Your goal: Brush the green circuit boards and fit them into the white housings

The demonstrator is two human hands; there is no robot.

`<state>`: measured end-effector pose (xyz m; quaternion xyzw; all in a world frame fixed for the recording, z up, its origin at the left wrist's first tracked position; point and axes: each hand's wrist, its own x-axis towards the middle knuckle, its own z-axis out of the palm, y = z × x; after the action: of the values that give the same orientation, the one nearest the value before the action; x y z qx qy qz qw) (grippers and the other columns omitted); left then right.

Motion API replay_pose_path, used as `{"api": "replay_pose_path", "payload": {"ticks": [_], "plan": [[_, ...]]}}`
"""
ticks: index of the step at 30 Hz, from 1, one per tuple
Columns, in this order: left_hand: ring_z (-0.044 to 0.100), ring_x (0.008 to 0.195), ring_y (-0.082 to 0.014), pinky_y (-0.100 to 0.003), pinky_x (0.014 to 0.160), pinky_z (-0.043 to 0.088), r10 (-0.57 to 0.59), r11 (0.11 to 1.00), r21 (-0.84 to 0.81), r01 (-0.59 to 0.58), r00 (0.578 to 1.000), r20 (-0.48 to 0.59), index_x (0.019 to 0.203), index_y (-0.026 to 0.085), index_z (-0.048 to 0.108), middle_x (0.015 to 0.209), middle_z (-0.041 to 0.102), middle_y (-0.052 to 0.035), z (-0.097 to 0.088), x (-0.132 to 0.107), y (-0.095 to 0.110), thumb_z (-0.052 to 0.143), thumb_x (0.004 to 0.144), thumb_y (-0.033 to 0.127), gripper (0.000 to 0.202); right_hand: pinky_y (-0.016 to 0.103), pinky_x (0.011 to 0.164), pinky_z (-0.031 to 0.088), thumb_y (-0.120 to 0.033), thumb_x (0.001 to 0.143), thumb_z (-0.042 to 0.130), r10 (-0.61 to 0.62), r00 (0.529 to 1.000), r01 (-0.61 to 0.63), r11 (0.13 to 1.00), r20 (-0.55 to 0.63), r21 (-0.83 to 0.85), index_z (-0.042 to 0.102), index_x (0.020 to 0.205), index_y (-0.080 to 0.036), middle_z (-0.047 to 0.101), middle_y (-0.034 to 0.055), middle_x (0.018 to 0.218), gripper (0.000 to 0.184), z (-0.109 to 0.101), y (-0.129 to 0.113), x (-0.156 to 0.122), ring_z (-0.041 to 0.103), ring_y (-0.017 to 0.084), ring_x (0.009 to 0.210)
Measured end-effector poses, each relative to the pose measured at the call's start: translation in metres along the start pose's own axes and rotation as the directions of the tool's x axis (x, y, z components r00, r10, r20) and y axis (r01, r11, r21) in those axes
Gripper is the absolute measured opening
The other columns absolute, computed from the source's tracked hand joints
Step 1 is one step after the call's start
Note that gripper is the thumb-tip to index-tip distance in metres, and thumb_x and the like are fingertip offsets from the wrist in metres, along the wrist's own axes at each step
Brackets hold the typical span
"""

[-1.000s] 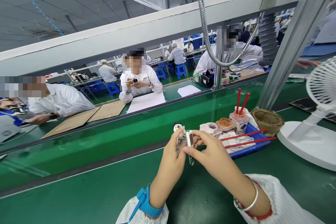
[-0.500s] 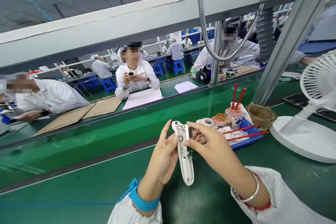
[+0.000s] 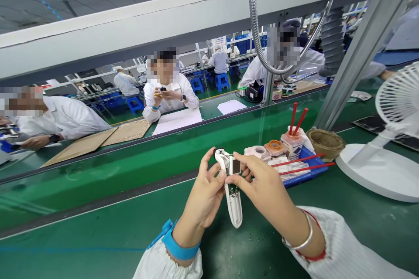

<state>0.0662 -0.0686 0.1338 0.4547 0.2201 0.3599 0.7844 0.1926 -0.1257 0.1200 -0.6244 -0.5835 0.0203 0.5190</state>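
Note:
A long white plastic housing half (image 3: pixel 234 211) is held above the green bench, its open inner side facing me. My left hand (image 3: pixel 207 189) grips its left edge near the top between thumb and fingers. Closed on a circuit board with a small dark display (image 3: pixel 235 165) is my right hand (image 3: pixel 258 176), with thumb and fingertips at the board's right side. The board lies over the upper part of the housing. Green circuitry shows below the display. The right fingertips are partly hidden behind the board.
Right of my hands, a blue tray (image 3: pixel 304 174) carries red sticks (image 3: pixel 299 169), small pots and white cloth. A brown bowl (image 3: pixel 325 144) and a white fan (image 3: pixel 376 174) stand beyond it. Past the green barrier (image 3: pixel 131 172), a co-worker (image 3: pixel 170 91) holds a small object.
The board with the display has moved left, from beside the housing onto its upper part. The housing has turned slightly, and my right hand has shifted a little left with the board.

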Motion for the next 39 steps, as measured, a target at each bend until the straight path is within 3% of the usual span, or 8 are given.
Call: {"api": "replay_pose_path", "payload": {"ticks": [16, 20, 24, 27, 29, 32, 35, 39], "plan": [[0.057, 0.074, -0.0093, -0.023, 0.07, 0.047, -0.002, 0.995, -0.098, 0.014, 0.993, 0.12, 0.126, 0.028, 0.035, 0.103, 0.059, -0.0046, -0.008, -0.002, 0.002, 0.059, 0.08, 0.012, 0.054, 0.032, 0.061, 0.045, -0.04, 0.088, 0.053, -0.22, 0.975, 0.218, 0.967, -0.003, -0.129, 0.058, 0.118, -0.013, 0.056, 0.0043, 0.069, 0.041, 0.005, 0.0, -0.007, 0.05, 0.018, 0.066], [0.056, 0.067, -0.0072, -0.02, 0.062, 0.045, 0.005, 0.998, -0.057, -0.001, 0.997, 0.073, 0.121, 0.027, 0.034, 0.099, 0.059, -0.0034, -0.006, -0.004, 0.003, 0.06, 0.082, 0.018, 0.048, 0.033, 0.062, 0.045, -0.037, 0.089, 0.052, -0.274, 0.962, 0.272, 0.945, 0.01, -0.181, 0.058, 0.119, -0.012, 0.058, 0.0048, 0.067, 0.04, 0.008, 0.002, -0.011, 0.05, 0.018, 0.064], [0.059, 0.071, -0.0086, -0.022, 0.065, 0.047, 0.018, 0.999, 0.036, -0.018, 1.0, -0.021, 0.118, 0.027, 0.03, 0.101, 0.06, -0.0041, -0.002, -0.004, 0.0, 0.069, 0.075, 0.018, 0.059, 0.033, 0.064, 0.045, -0.025, 0.091, 0.049, -0.253, 0.965, 0.26, 0.951, 0.067, -0.166, 0.056, 0.121, -0.014, 0.063, 0.0066, 0.074, 0.033, 0.009, 0.001, -0.012, 0.053, 0.019, 0.067], [0.06, 0.07, -0.0091, -0.022, 0.064, 0.047, 0.029, 0.998, 0.066, -0.024, 0.996, -0.079, 0.116, 0.026, 0.03, 0.098, 0.061, -0.0038, 0.001, -0.004, -0.001, 0.069, 0.075, 0.018, 0.058, 0.032, 0.063, 0.046, -0.024, 0.085, 0.059, -0.163, 0.978, 0.173, 0.982, 0.128, -0.069, 0.054, 0.123, -0.019, 0.062, 0.0042, 0.076, 0.039, 0.007, -0.002, -0.01, 0.055, 0.019, 0.07], [0.062, 0.072, -0.0115, -0.024, 0.066, 0.048, 0.049, 0.997, 0.072, -0.042, 0.994, -0.099, 0.116, 0.026, 0.03, 0.098, 0.063, -0.0044, 0.002, -0.005, -0.001, 0.068, 0.076, 0.021, 0.055, 0.03, 0.061, 0.046, -0.023, 0.078, 0.066, -0.017, 0.985, 0.013, 0.999, 0.17, 0.029, 0.044, 0.13, -0.021, 0.059, 0.0008, 0.074, 0.056, 0.007, -0.003, -0.009, 0.055, 0.018, 0.067], [0.064, 0.081, -0.0167, -0.029, 0.07, 0.05, 0.064, 0.996, 0.063, -0.057, 0.99, -0.122, 0.116, 0.026, 0.03, 0.101, 0.064, -0.0063, 0.004, -0.007, 0.001, 0.067, 0.077, 0.024, 0.054, 0.027, 0.056, 0.045, -0.027, 0.073, 0.069, 0.185, 0.966, -0.219, 0.956, 0.18, 0.192, 0.031, 0.134, -0.02, 0.052, -0.0032, 0.071, 0.071, 0.011, -0.002, -0.01, 0.052, 0.014, 0.06], [0.065, 0.085, -0.0185, -0.031, 0.074, 0.05, 0.071, 0.997, 0.043, -0.066, 0.989, -0.126, 0.115, 0.025, 0.03, 0.098, 0.065, -0.0059, 0.004, -0.007, 0.002, 0.065, 0.078, 0.023, 0.051, 0.029, 0.062, 0.049, -0.037, 0.076, 0.065, 0.258, 0.95, -0.302, 0.901, 0.176, 0.312, 0.029, 0.131, -0.019, 0.05, 0.001, 0.084, 0.068, 0.023, 0.0, -0.016, 0.055, 0.016, 0.074], [0.063, 0.064, -0.0141, -0.021, 0.049, 0.047, 0.082, 0.994, 0.079, -0.073, 0.991, -0.108, 0.115, 0.028, 0.028, 0.1, 0.064, -0.0056, 0.003, -0.007, 0.001, 0.062, 0.08, 0.025, 0.05, 0.03, 0.062, 0.054, -0.049, 0.082, 0.055, 0.293, 0.897, -0.431, 0.743, 0.331, 0.511, 0.022, 0.133, -0.024, 0.049, 0.0084, 0.106, 0.065, 0.035, -0.002, -0.024, 0.059, 0.019, 0.084]]}}
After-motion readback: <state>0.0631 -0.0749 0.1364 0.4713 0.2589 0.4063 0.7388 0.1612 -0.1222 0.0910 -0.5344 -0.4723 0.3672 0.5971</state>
